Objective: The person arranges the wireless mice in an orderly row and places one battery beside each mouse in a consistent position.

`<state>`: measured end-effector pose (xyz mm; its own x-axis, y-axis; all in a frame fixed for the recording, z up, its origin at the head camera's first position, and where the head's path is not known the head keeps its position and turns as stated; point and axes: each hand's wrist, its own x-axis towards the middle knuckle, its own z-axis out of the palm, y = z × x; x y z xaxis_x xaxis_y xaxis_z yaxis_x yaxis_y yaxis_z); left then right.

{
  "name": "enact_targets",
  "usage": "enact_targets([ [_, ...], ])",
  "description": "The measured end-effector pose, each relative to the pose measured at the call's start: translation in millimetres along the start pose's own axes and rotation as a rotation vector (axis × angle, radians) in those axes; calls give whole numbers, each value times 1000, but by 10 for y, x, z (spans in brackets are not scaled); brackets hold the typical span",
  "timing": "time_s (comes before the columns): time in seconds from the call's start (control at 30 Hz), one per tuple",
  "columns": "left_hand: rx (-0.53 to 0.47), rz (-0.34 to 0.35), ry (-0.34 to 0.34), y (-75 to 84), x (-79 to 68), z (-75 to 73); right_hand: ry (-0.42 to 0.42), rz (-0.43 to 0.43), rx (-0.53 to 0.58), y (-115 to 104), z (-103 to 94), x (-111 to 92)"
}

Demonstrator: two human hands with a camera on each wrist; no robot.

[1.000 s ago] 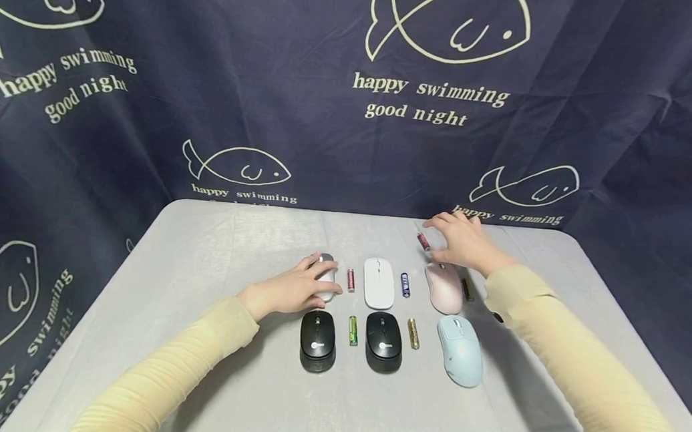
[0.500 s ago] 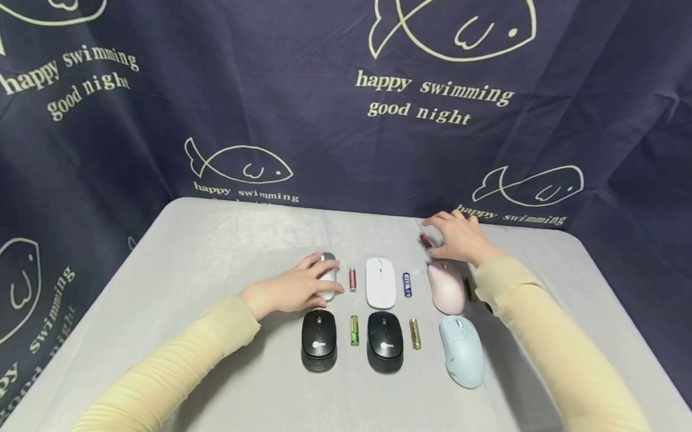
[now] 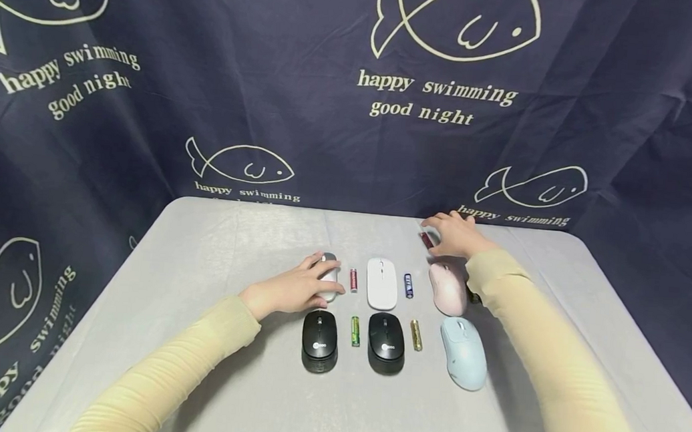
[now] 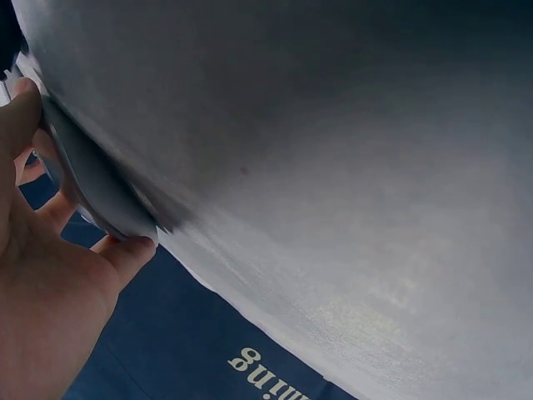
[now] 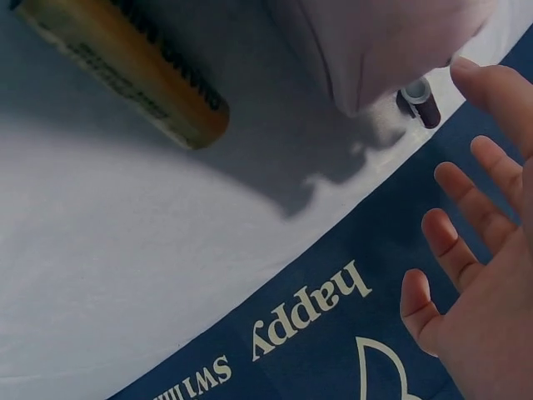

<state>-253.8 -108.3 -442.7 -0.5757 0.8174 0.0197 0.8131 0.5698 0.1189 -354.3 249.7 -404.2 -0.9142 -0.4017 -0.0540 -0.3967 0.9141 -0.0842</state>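
Note:
In the head view my left hand (image 3: 295, 286) lies over a grey-and-white computer mouse (image 3: 330, 275) at the left of the back row. The left wrist view shows thumb and fingers gripping that mouse (image 4: 104, 183) at its edges. My right hand (image 3: 456, 236) reaches past the pink mouse (image 3: 448, 290) to a dark red battery (image 3: 426, 240) near the table's back edge. Its fingers spread around the battery, which they partly cover. In the right wrist view the fingers are loosely bent and apart, with the red battery (image 5: 426, 108) beyond the pink mouse.
A white mouse (image 3: 381, 284) stands between a red battery (image 3: 353, 281) and a blue battery (image 3: 409, 286). In front are two black mice, a green battery (image 3: 355, 331), a gold battery (image 3: 416, 335) and a light-blue mouse (image 3: 464, 355). A black-and-gold battery (image 5: 125, 71) lies beside the pink mouse.
My right forearm has swung left, and the right hand has shifted slightly over the dark red battery, covering more of it. My left hand has stayed on the grey-and-white mouse.

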Motion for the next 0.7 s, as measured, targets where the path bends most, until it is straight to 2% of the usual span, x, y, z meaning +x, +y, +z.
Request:
enact_targets([
  [0.2,3,-9,-10,-3,1,5,-57,6,-27,-6,33,40],
  [0.5,2,-6,-6,-4,0,-4,-75,8,-29,23,116,88],
  [0.7,1,0,-3,-6,2,5,-56,-7,-22,48,151,97],
])
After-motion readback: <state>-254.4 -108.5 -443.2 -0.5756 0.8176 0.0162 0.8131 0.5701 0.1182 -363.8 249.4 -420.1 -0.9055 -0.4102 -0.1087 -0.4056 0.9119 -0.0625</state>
